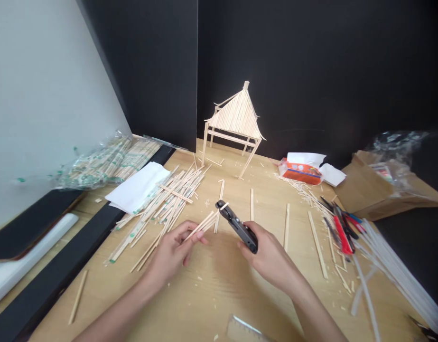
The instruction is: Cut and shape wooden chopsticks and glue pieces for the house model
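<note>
Black matte panels back a light wooden table (211, 294), grain smooth, littered with tiny wood chips. Left hand (172, 254) near the front middle of the table, fingers pinched around a small bundle of thin bamboo sticks (204, 223), held slanting up toward the right. Right hand (272, 256) just beside it, fingers wrapped around a black cutter (236, 225); its tip touches the far end of the bundle, and a short stick piece sits at the tip. Whether the cutter's blades are closed: cannot tell.

Stick house model (236, 118) stands at the back edge, middle: steep slatted roof, thin legs, pale wood. Loose pile of chopsticks (165, 199) lies left of centre, some with green-printed paper ends. White folded paper (136, 187) touches that pile on its left. Clear crinkled bags of wrapped chopsticks (101, 164) sit by the left edge. Orange tissue pack (300, 172) with white tissue out, back right; print too small to read. Brown cardboard box (378, 190) with clear plastic at the right edge. Red and black pens or tools (341, 228) lie in a row near the right, next to translucent glue sticks (393, 266). Clear ruler (245, 327) at the front edge.
</note>
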Demonstrator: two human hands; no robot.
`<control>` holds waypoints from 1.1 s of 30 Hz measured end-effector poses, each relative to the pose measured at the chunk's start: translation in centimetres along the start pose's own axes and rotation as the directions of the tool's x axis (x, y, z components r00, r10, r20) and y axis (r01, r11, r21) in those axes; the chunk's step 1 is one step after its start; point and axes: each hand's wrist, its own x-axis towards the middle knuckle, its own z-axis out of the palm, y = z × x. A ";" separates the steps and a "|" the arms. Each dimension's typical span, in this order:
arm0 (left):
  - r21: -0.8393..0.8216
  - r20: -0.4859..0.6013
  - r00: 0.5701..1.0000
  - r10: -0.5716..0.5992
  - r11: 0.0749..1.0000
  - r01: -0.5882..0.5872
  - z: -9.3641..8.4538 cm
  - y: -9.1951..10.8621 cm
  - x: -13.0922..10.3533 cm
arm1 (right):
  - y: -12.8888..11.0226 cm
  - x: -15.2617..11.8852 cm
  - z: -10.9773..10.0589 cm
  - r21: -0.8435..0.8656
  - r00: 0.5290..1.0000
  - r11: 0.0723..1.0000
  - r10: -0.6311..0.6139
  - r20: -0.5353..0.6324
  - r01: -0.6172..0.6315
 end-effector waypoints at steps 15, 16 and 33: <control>0.073 -0.036 0.999 0.030 0.997 -0.028 0.2 -0.3 -0.6 | -1.6 0.1 0.7 0.071 0.998 0.996 -0.057 -0.008 0.057; 0.073 -0.036 0.999 0.032 0.997 -0.029 0.2 -0.3 -0.6 | -1.7 0.1 0.7 0.074 0.999 0.996 -0.052 -0.010 0.053; 0.074 -0.015 0.998 0.053 0.996 -0.052 0.1 0.0 -0.7 | -1.7 -0.1 0.5 0.063 0.999 0.997 -0.038 -0.016 0.039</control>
